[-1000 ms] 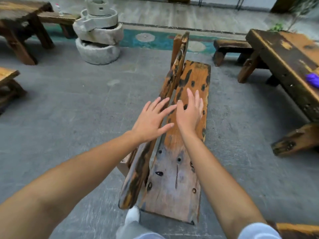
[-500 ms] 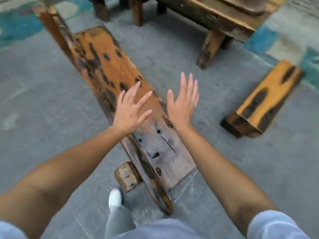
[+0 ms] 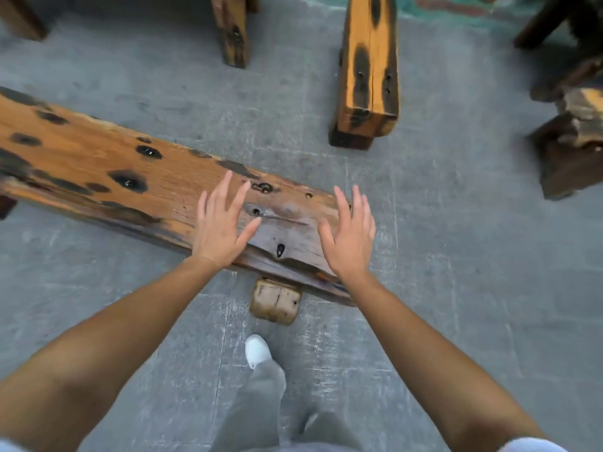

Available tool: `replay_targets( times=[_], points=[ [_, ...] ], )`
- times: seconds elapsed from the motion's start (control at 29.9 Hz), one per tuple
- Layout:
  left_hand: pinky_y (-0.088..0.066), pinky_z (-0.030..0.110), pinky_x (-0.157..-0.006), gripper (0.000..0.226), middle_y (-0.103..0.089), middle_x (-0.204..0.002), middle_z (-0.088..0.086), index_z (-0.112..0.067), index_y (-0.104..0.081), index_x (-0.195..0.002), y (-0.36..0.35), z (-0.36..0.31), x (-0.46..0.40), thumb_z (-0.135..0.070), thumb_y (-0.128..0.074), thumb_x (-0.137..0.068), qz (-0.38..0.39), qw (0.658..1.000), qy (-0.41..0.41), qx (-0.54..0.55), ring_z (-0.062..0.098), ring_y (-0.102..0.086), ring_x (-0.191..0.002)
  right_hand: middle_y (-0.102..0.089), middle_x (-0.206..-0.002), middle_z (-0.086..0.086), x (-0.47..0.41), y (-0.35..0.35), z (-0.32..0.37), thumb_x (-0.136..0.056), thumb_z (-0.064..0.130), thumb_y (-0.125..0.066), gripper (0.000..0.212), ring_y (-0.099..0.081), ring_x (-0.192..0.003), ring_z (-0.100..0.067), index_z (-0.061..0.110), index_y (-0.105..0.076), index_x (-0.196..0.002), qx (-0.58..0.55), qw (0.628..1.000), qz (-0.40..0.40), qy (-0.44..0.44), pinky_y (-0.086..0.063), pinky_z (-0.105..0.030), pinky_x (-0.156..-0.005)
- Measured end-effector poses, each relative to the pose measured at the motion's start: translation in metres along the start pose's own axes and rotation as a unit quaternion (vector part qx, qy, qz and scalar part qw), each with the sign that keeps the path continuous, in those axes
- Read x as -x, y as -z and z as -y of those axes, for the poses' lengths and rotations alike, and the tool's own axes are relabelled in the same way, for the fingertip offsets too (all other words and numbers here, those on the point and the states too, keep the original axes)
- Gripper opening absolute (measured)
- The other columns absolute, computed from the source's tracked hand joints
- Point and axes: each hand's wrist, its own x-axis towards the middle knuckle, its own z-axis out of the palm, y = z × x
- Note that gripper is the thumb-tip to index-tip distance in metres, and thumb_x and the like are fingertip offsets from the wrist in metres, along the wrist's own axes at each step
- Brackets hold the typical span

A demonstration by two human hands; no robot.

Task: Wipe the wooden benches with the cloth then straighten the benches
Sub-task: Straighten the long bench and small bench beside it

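A long wooden bench (image 3: 98,164) with dark scorch spots runs from the left edge to the centre, its right end worn grey. My left hand (image 3: 222,223) hovers over that end with fingers spread, holding nothing. My right hand (image 3: 350,236) is open too, at the bench's right tip. A block-shaped bench foot (image 3: 275,300) sticks out under the near edge. A second, shorter bench (image 3: 368,63) stands end-on behind. No cloth is in view.
Table legs (image 3: 233,31) stand at the top, and a dark rough wooden foot (image 3: 574,138) at the right. My white shoe (image 3: 257,350) and grey trouser leg are just below the bench foot. Grey concrete floor surrounds everything.
The view has swung right, so the bench now lies across the frame instead of pointing away. Both hands have spread further apart over its near end.
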Motion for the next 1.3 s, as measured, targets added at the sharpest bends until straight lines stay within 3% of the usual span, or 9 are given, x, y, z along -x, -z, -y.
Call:
replay_targets(
  times=[0.17, 0.3, 0.43, 0.5, 0.6, 0.7, 0.87, 1.2, 1.3],
  points=[
    [-0.038, 0.067, -0.109, 0.069, 0.01, -0.171, -0.004, -0.047, -0.007, -0.16, -0.032, 0.023, 0.028, -0.068, -0.032, -0.099, 0.064, 0.997, -0.016, 0.032, 0.034, -0.035, -0.147, -0.014, -0.173, -0.004, 0.048, -0.041, -0.021, -0.097, 0.047, -0.044, 0.068, -0.013, -0.159, -0.029, 0.038, -0.022, -0.161, 0.062, 0.994, 0.058, -0.064, -0.019, -0.061, -0.124],
    [-0.031, 0.07, -0.106, 0.067, -0.024, -0.166, 0.01, -0.043, -0.011, -0.16, -0.058, 0.022, 0.038, -0.066, -0.03, -0.1, 0.075, 0.995, -0.04, -0.059, 0.038, -0.059, -0.123, -0.017, -0.173, -0.006, 0.067, -0.068, -0.025, -0.099, 0.053, -0.036, 0.067, -0.022, -0.156, -0.031, 0.038, -0.019, -0.162, 0.103, 0.99, 0.075, -0.062, -0.025, -0.057, -0.122],
    [-0.039, 0.057, -0.101, 0.066, -0.067, -0.114, 0.014, -0.034, -0.011, -0.161, -0.077, 0.016, 0.037, -0.057, -0.026, -0.1, 0.015, 0.994, -0.061, -0.094, 0.034, -0.067, -0.093, -0.032, -0.167, -0.01, 0.077, -0.085, -0.045, -0.098, 0.053, -0.034, 0.068, -0.036, -0.148, -0.032, 0.028, -0.028, -0.161, 0.15, 0.987, 0.013, -0.047, -0.034, -0.055, -0.116],
    [-0.041, 0.05, -0.099, 0.065, -0.069, -0.093, 0.012, -0.031, -0.016, -0.16, -0.08, 0.019, 0.029, -0.052, -0.029, -0.1, -0.022, 0.994, -0.06, -0.093, 0.033, -0.066, -0.084, -0.039, -0.163, -0.012, 0.073, -0.088, -0.044, -0.096, 0.049, -0.041, 0.065, -0.039, -0.145, -0.033, 0.022, -0.039, -0.156, 0.158, 0.986, -0.047, -0.04, -0.035, -0.054, -0.114],
    [-0.043, 0.047, -0.097, 0.064, -0.067, -0.081, 0.007, -0.031, -0.019, -0.159, -0.097, 0.011, 0.034, -0.047, -0.034, -0.099, -0.053, 0.993, -0.063, -0.086, 0.033, -0.065, -0.08, -0.044, -0.159, -0.012, 0.087, -0.095, -0.057, -0.093, 0.045, -0.046, 0.06, -0.042, -0.143, -0.034, 0.021, -0.05, -0.148, 0.173, 0.978, -0.121, -0.005, -0.038, -0.052, -0.11],
    [-0.042, 0.047, -0.097, 0.063, -0.064, -0.085, 0.008, -0.029, -0.026, -0.157, -0.111, 0.003, 0.04, -0.045, -0.039, -0.098, -0.1, 0.989, -0.066, -0.083, 0.035, -0.059, -0.085, -0.044, -0.16, -0.013, 0.091, -0.098, -0.075, -0.091, 0.042, -0.048, 0.059, -0.042, -0.145, -0.035, 0.021, -0.053, -0.146, 0.197, 0.964, -0.175, 0.035, -0.039, -0.051, -0.109],
    [-0.028, 0.052, -0.119, 0.059, -0.061, -0.108, 0.01, -0.026, -0.037, -0.152, -0.125, 0.021, 0.047, -0.045, -0.041, -0.096, -0.139, 0.982, -0.069, -0.11, 0.034, -0.055, -0.109, -0.045, -0.159, -0.014, 0.089, -0.117, -0.075, -0.086, 0.037, -0.051, 0.059, -0.043, -0.146, -0.036, 0.019, -0.058, -0.142, 0.171, 0.968, -0.18, 0.041, -0.04, -0.051, -0.109],
    [-0.029, 0.056, -0.117, 0.059, -0.057, -0.122, 0.012, -0.025, -0.04, -0.148, -0.153, -0.026, -0.031, -0.046, -0.041, -0.093, -0.136, 0.983, -0.034, -0.116, 0.035, -0.051, -0.118, -0.043, -0.159, -0.014, -0.008, -0.094, -0.123, -0.085, 0.037, -0.048, 0.061, -0.037, -0.148, -0.036, 0.017, -0.053, -0.143, 0.186, 0.968, -0.167, 0.025, -0.033, -0.05, -0.116],
    [-0.03, 0.057, -0.116, 0.059, -0.058, -0.122, 0.012, -0.025, -0.04, -0.147, -0.172, -0.037, -0.12, -0.046, -0.04, -0.092, -0.165, 0.979, -0.008, -0.12, 0.034, -0.051, -0.118, -0.043, -0.159, -0.015, -0.109, -0.085, -0.142, -0.088, 0.036, -0.047, 0.061, -0.036, -0.149, -0.036, 0.015, -0.052, -0.145, 0.183, 0.966, -0.179, 0.047, -0.032, -0.05, -0.117]
  ],
)
